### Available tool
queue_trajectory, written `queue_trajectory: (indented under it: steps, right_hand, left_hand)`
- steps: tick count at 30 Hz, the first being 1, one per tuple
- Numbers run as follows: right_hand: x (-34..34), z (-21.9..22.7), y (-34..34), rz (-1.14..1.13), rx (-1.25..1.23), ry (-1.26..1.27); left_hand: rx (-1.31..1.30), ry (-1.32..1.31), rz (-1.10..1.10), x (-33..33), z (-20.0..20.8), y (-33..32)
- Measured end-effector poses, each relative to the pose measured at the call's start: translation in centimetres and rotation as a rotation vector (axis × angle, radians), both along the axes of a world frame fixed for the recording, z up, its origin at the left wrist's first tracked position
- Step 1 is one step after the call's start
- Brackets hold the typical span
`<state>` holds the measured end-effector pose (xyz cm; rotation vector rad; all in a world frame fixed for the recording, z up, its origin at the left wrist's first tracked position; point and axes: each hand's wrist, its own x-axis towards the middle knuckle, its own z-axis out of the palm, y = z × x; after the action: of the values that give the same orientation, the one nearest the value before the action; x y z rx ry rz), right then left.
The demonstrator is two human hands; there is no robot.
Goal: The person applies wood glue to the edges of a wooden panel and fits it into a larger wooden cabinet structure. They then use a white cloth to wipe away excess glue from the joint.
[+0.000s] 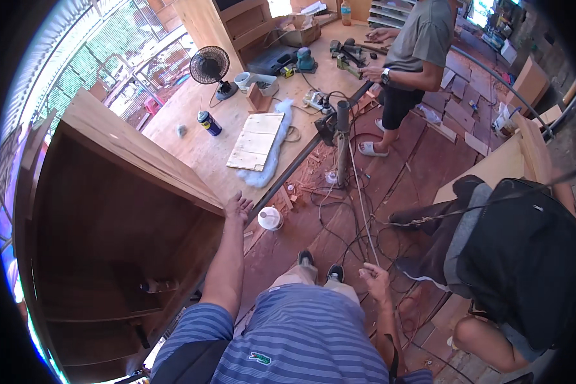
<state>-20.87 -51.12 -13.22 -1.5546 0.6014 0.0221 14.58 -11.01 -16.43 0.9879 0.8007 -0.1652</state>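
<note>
My left hand (239, 207) is raised with its fingers spread and holds nothing. It is beside the corner of a large wooden cabinet (134, 150); whether it touches the wood I cannot tell. Below it on the floor stands a white plastic tub (271, 218) with a lid. My right hand (376, 281) hangs at my right side, its fingers loosely bent and apart. A pale cord (361, 195) runs from a metal post (343, 144) down toward that hand, and appears to pass behind it rather than being gripped.
On the wooden worktable (185, 163) are a light wood panel (256, 142), a spray can (208, 123), a black fan (209, 66) and power tools (306, 59). One person (422, 45) stands beyond the post; another (525, 256) crouches at right. Tangled cables (329, 221) cross the floor.
</note>
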Motion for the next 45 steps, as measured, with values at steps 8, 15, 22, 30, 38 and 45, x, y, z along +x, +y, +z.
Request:
queue_trajectory:
  steps: [8,15,22,30,38,45]
  right_hand:
    - [10.9,3.6,1.9,0.09,-0.071,0.011]
    - [23.3,6.0,6.9,0.293,-0.097,-0.117]
    - [34.9,-0.3,12.8,0.51,-0.097,-0.144]
    - [46.3,-5.8,18.3,0.389,-0.153,-0.014]
    - [49.5,-7.2,21.0,0.263,-0.37,0.013]
    - [51.0,-3.6,17.3,0.521,-0.193,-0.062]
  left_hand:
    - [0.023,0.024,0.023,6.5,0.8,-2.0]
    - [0.09,0.108,0.036,11.5,0.4,-1.7]
    - [0.127,0.187,0.085,14.1,-1.0,-1.1]
    - [0.196,0.265,0.123,16.4,0.3,-2.9]
    - [0.084,0.342,0.126,18.4,-1.0,-2.3]
    - [-0.008,0.253,0.162,18.4,-4.7,0.5]
